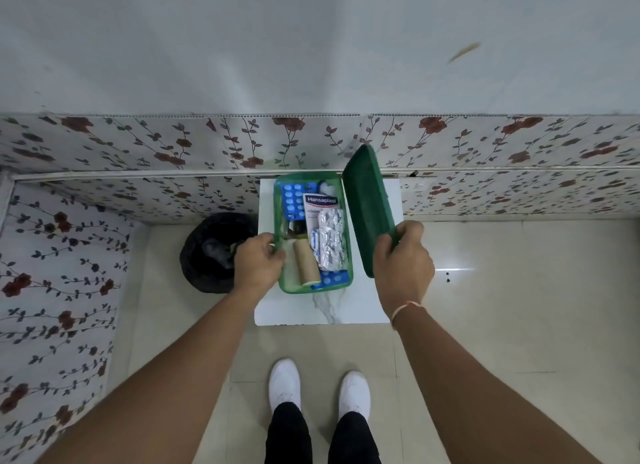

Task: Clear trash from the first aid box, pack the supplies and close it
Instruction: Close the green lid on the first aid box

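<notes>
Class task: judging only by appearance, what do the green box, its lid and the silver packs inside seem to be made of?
Green box: apparently translucent plastic; contents show through its wall. Lid, held by the right hand: opaque, darker green plastic, slightly glossy. Silver packs: probably foil blister strips; crinkled and reflective.

Place: you stand in a plain home room corner.
Walls: floral panels (145, 145) below grey paint.
Floor: glossy cream tiles (519, 307).
Furnishing: small white stand (322, 311), bag-lined black bin (207, 255) beside it.

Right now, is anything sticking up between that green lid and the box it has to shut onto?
Nothing visible does. The right hand holds the dark green plastic lid upright beside the translucent green first aid box; its supplies seem to lie below the rim.
</notes>
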